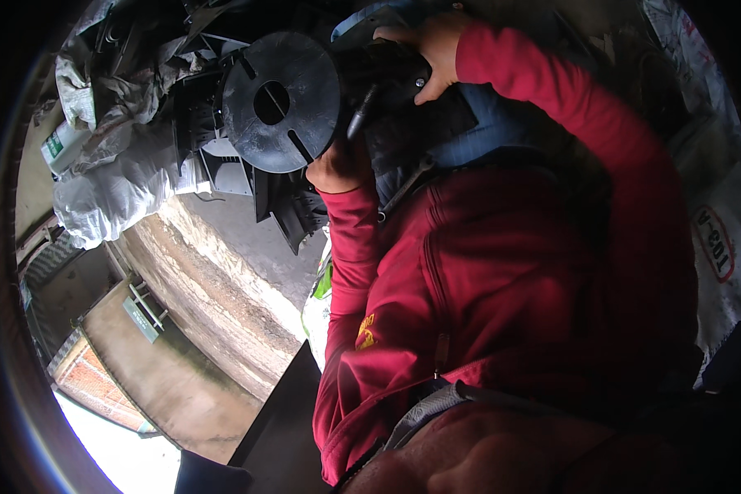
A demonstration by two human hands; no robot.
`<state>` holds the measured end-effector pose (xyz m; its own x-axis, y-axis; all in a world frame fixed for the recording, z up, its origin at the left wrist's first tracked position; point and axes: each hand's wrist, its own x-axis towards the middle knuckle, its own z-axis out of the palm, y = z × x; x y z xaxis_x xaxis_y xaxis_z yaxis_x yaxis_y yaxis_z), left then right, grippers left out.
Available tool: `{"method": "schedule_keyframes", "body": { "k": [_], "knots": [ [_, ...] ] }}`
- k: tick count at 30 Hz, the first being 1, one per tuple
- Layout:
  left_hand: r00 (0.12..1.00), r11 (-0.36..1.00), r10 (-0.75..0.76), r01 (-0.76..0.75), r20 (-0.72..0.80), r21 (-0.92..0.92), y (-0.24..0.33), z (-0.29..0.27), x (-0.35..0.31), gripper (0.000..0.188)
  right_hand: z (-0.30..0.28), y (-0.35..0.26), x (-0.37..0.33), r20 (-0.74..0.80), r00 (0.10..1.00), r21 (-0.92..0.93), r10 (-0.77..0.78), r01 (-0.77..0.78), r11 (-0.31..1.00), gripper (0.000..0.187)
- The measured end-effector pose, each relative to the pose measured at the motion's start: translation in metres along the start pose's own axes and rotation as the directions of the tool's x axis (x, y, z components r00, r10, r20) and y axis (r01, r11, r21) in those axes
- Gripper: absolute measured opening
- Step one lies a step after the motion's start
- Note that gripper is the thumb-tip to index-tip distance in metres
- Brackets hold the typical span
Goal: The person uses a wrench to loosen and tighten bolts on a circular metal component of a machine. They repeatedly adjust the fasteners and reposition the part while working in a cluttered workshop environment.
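Observation:
A black round disc [243, 99] with a central hole and slots near its rim stands tilted at the upper middle. My left hand [337, 169] is closed at its lower right edge, with the fingers partly hidden behind it. To the right, a dark black part [387, 70] lies over my lap. My right hand [440, 49] spans this part with thumb and fingers bent over it. Between the hands, a dark rod-shaped piece [361, 114] sticks up. Below them a metal wrench [405, 191] rests on my lap.
Black plastic parts [292, 218] lie heaped around the disc. Clear plastic wrapping [123, 193] and a white container [64, 148] with a green label are at the left. White printed sacks [720, 239] line the right. A dark panel [280, 412] rises at the lower left.

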<state>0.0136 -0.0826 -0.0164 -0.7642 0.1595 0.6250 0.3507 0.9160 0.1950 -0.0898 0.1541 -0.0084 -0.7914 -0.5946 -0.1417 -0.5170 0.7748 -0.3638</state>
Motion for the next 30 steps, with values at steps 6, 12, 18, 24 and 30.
{"method": "schedule_keyframes", "body": {
  "k": [6,12,18,24,30],
  "knots": [
    [0.993,0.988,0.113,-0.116,0.040,0.102,-0.013,0.000,0.003,0.025,0.000,0.000,0.001,-0.059,0.995,0.075,-0.080,0.085,0.994,0.102],
    [0.987,0.981,-0.101,0.119,0.121,-0.154,-0.009,-0.017,-0.006,0.038,-0.006,0.001,0.003,0.021,0.998,0.073,-0.061,0.059,0.996,0.101],
    [0.997,0.961,-0.012,0.034,0.081,-0.274,0.000,-0.045,-0.017,0.034,-0.007,-0.004,0.000,0.015,1.000,-0.017,-0.023,0.024,1.000,0.092],
    [0.990,0.975,-0.048,0.075,0.133,-0.207,0.011,-0.055,-0.012,0.043,-0.026,-0.009,0.003,0.160,0.987,0.040,0.002,-0.009,0.999,0.114],
    [0.963,0.978,-0.072,0.120,0.258,-0.173,0.000,-0.053,-0.028,0.047,-0.027,-0.008,0.001,0.183,0.983,0.037,0.006,-0.013,0.999,0.115]
  ]
}}
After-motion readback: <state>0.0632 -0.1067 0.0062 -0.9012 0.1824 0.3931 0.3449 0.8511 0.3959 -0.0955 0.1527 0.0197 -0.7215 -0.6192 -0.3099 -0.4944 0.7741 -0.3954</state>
